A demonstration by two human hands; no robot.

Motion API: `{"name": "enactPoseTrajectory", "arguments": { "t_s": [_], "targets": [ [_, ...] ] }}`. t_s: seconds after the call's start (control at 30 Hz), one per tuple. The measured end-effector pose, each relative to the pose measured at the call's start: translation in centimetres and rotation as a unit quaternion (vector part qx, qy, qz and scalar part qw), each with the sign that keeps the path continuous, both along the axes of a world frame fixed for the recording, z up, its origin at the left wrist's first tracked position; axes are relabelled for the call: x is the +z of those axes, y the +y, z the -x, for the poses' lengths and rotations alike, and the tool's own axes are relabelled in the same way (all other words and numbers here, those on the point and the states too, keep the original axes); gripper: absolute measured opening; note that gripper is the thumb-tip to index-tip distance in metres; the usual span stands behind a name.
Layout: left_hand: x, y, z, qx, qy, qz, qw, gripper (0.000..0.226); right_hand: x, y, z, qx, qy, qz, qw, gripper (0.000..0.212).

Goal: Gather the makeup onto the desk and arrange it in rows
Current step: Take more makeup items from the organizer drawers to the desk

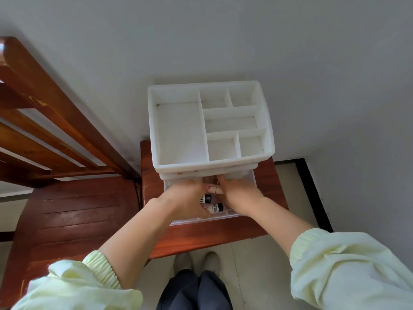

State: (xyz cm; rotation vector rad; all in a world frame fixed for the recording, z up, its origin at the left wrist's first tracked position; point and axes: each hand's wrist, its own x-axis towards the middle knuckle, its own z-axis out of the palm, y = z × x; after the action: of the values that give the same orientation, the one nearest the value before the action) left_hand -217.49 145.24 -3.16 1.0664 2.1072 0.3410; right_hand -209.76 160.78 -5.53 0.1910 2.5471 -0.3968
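1. Head view: a white compartment organizer (210,124) stands on a small wooden worktop (201,238), with its clear drawer (225,217) pulled out toward the person.
2. A black-capped white bottle (206,198) and a second bottle (215,208) lie in the drawer; their black lettering is too hidden to read.
3. The left hand (190,198) and right hand (239,193) reach into the drawer; I cannot tell whether either grips anything.

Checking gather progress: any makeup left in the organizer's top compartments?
No, the top compartments show only bare white plastic; the visible bottles lie in the open drawer below.
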Motion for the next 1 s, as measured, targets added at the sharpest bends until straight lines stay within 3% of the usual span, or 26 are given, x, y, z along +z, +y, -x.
{"name": "enactPoseTrajectory", "arguments": {
  "t_s": [0.07, 0.27, 0.57, 0.73, 0.87, 1.0],
  "targets": [
    [0.0, -0.2, -0.1, -0.003, 0.026, 0.015, 1.000, 0.030, 0.8, 0.4, -0.6, 0.064, 0.003, -0.057, 0.996, 0.070],
    [0.1, -1.0, 0.2, -0.018, 0.066, 0.037, 0.997, 0.025, 3.1, 0.6, -1.4, 0.144, 0.023, -0.100, 0.984, 0.058],
    [-0.1, -0.8, 0.2, 0.018, 0.041, 0.026, 0.999, 0.044, 2.8, 0.3, -0.6, 0.073, 0.017, -0.072, 0.995, 0.057],
    [-0.2, 0.0, 0.2, 0.009, 0.035, 0.041, 0.998, 0.037, 2.4, 0.2, -0.4, 0.087, 0.022, -0.115, 0.989, 0.041],
    [-0.2, 0.2, -0.1, 0.024, -0.018, 0.034, 0.999, 0.024, 2.6, 0.6, -0.5, 0.084, 0.015, -0.126, 0.988, 0.033],
    [-0.1, 0.5, 0.0, 0.000, 0.046, 0.054, 0.997, 0.025, 2.8, 0.5, -0.4, 0.085, 0.007, -0.131, 0.988, 0.029]
  ]
}}
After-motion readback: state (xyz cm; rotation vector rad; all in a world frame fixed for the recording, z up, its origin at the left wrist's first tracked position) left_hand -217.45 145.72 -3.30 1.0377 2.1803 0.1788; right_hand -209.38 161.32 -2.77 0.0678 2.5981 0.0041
